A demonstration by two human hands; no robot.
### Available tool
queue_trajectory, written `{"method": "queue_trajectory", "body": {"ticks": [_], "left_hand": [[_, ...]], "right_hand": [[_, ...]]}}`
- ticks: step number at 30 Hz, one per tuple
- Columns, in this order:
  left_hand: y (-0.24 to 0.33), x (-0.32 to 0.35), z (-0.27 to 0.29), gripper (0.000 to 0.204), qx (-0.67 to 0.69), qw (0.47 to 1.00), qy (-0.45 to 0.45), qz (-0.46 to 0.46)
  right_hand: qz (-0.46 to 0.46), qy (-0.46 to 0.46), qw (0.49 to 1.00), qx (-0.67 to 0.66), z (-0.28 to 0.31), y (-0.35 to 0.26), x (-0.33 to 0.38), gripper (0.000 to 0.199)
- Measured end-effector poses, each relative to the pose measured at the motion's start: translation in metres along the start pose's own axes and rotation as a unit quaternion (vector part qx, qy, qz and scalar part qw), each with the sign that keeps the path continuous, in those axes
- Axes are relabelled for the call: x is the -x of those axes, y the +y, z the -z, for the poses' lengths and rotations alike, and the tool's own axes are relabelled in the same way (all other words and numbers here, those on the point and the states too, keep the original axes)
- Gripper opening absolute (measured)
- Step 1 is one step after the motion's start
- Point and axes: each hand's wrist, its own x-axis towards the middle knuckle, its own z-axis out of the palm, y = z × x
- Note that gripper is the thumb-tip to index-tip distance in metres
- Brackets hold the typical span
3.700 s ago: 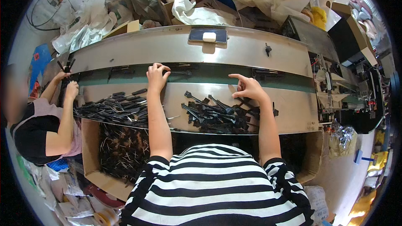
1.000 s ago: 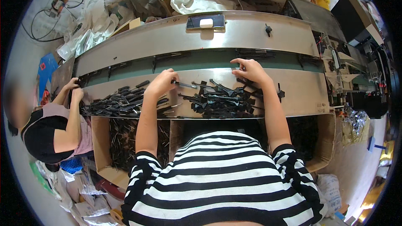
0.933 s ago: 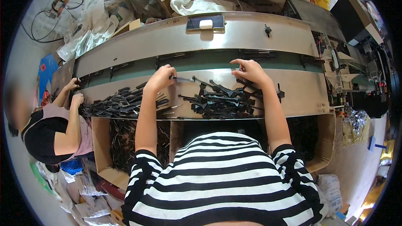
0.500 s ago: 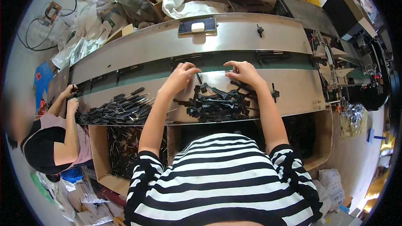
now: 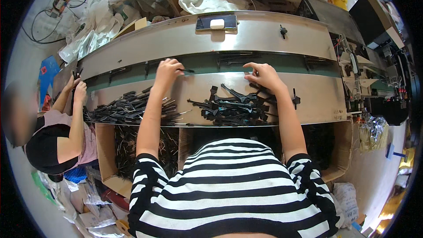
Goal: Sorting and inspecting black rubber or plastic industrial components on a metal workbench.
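My left hand (image 5: 167,75) is over the near edge of the green belt (image 5: 202,65), fingers pinched on a thin black piece (image 5: 187,70) that sticks out to the right. My right hand (image 5: 264,77) hovers at the belt's near edge, thumb and index finger apart, with nothing visible between them. Below and between my hands lies a heap of black plastic parts (image 5: 238,105), some with forked ends. Left of it, partly behind my left forearm, spreads a pile of black-handled pieces with thin metal shafts (image 5: 123,108).
Cardboard boxes (image 5: 105,150) of black parts stand below the table's front edge. A phone with a white case (image 5: 217,24) lies on the far metal ledge. At left a co-worker's hands (image 5: 78,89) hold dark pieces. Machinery (image 5: 352,61) stands at the right.
My left hand has moved left, away from the heap, with the thin black piece at its fingertips. My right hand stays close to the same place. Pieces on the belt appear shifted right.
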Motion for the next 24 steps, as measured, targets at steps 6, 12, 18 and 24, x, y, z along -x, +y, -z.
{"method": "queue_trajectory", "body": {"ticks": [6,12,18,24], "left_hand": [[-0.027,0.014,-0.008,0.030,-0.088,0.990,0.028,0.110],[0.044,0.009,0.010,0.029,0.107,0.990,-0.028,0.087],[0.085,0.031,0.035,0.028,0.279,0.924,-0.260,0.004],[0.070,0.046,0.040,0.022,0.231,0.950,-0.206,0.044]], "right_hand": [[0.012,-0.013,1.000,-0.003,0.007,-0.007,0.003,0.047],[0.000,-0.015,1.000,-0.019,0.009,-0.005,0.004,0.052],[-0.003,-0.018,1.000,-0.012,0.008,-0.008,0.003,0.049],[-0.006,-0.018,1.000,-0.007,0.007,-0.009,0.002,0.047]]}}
